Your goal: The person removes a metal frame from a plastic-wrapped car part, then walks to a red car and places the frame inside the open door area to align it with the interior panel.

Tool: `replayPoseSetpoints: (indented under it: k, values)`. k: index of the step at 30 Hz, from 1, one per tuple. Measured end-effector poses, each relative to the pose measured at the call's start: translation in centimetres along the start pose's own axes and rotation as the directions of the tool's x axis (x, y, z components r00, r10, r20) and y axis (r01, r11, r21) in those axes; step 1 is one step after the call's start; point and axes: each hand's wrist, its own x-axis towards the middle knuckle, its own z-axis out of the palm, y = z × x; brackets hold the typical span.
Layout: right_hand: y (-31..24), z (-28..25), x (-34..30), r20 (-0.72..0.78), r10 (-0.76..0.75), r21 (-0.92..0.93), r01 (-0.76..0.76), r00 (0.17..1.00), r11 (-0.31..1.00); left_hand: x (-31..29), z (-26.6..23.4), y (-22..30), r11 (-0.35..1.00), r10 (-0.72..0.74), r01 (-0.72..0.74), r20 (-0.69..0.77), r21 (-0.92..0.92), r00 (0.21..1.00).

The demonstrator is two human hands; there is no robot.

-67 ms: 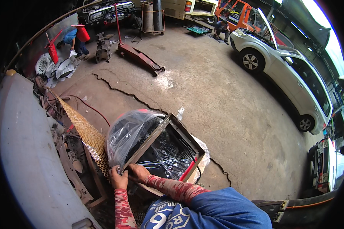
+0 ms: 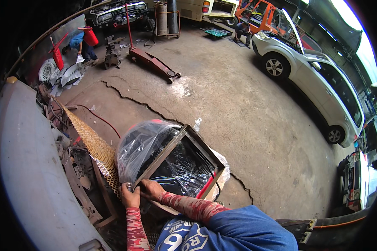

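Observation:
A rectangular metal frame (image 2: 165, 151) lies tilted over a rounded object wrapped in clear plastic (image 2: 134, 144), with black and red surfaces showing. At the frame's near left corner my right hand (image 2: 152, 190) is closed round the bar, its fingertips partly hidden. Right beside it, my left hand (image 2: 130, 195) pinches a small shiny metal piece (image 2: 129, 185) against the same corner. That piece is too small to name exactly. A strip of golden expanded metal mesh (image 2: 90, 140) runs up to my left hand's fingers.
Rusty metal parts (image 2: 81, 180) lie left of the mesh, beside a grey panel (image 2: 33, 167). A red floor jack (image 2: 153, 62) stands ahead on cracked concrete. A white car (image 2: 318, 83) with its hood up is at right. Two people crouch far off.
My hands and the frame stay in place. The person bending at the far left has shifted slightly.

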Motion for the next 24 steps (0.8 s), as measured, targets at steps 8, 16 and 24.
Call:
replayPoseSetpoints:
  k: [8,16,24]
  values:
    - [0.4,0.2,0.2,0.077,0.067,0.027,-0.070,0.995,0.997,0.2,1.0,-1.6,0.964,-0.160,0.167,0.049,-0.207,0.986]
    - [-0.1,-0.1,0.7,0.131,0.190,-0.051,-0.184,0.973,0.982,0.1,0.3,-0.4,0.983,-0.106,0.115,0.065,-0.143,0.992]
    - [-0.6,-0.8,0.9,0.127,0.175,-0.075,-0.166,0.976,0.983,0.1,-0.6,2.5,0.989,-0.046,0.035,0.073,0.143,0.996]
